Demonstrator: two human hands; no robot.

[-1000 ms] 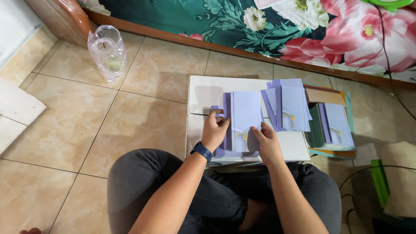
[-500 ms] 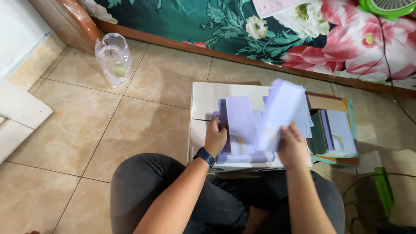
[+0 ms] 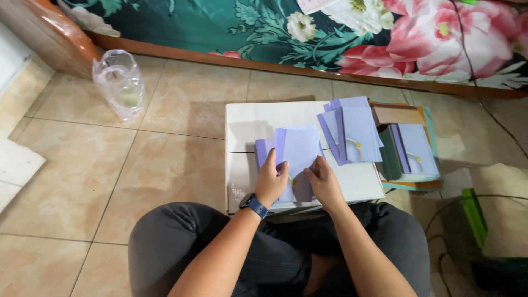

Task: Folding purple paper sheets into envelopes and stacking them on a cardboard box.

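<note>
Hands low over my crossed legs: my left hand (image 3: 270, 180) and right hand (image 3: 323, 181) both pinch a lavender envelope (image 3: 300, 149) on the white box (image 3: 258, 118). Another envelope stack (image 3: 355, 132) lies beside; plastic bag (image 3: 119, 82) well apart.

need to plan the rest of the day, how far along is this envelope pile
Looks done: a fanned stack of lilac envelopes on the white box. In hand: the left hand and right hand hold one envelope. Left: more lie in the tray; the count is unclear.
</note>
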